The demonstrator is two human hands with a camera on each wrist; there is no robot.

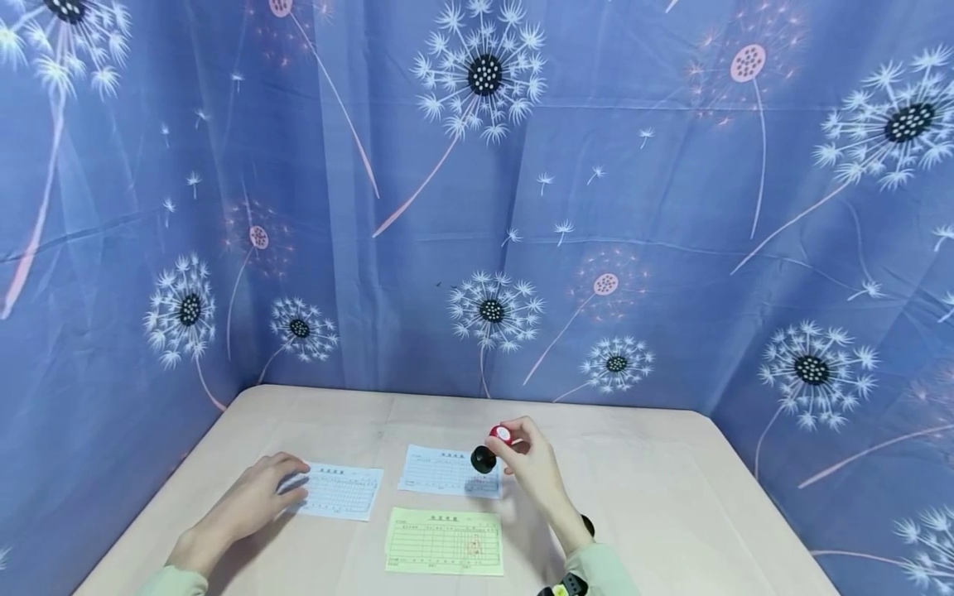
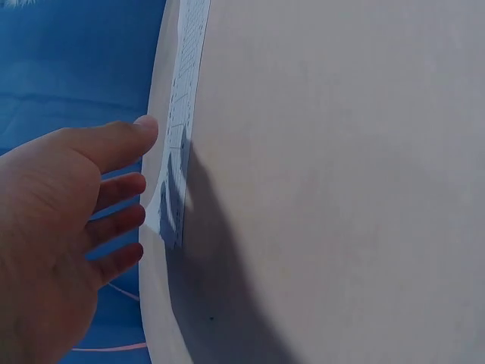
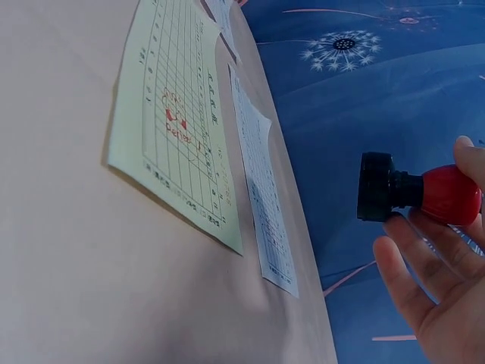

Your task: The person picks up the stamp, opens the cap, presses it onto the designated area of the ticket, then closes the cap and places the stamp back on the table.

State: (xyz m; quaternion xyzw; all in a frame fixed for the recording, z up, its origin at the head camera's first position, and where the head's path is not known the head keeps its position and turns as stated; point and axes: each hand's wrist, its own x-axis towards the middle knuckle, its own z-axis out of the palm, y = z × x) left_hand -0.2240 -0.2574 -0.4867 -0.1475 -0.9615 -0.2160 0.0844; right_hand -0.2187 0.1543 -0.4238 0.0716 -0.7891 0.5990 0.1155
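The right hand (image 1: pixel 535 468) pinched the stamp (image 3: pixel 449 196) by its red handle between thumb and fingers — its black base stuck out past the fingertips, away from the palm. Held so, the stamp was raised off the table (image 1: pixel 633 513), over the right end of the middle blue form (image 1: pixel 440 473). The stamp was well apart from the left hand (image 1: pixel 253 499), whose relaxed fingers held nothing beside the left blue form (image 1: pixel 339 490). A red-marked green form (image 1: pixel 428 542) lay between the hands, nearer the person.
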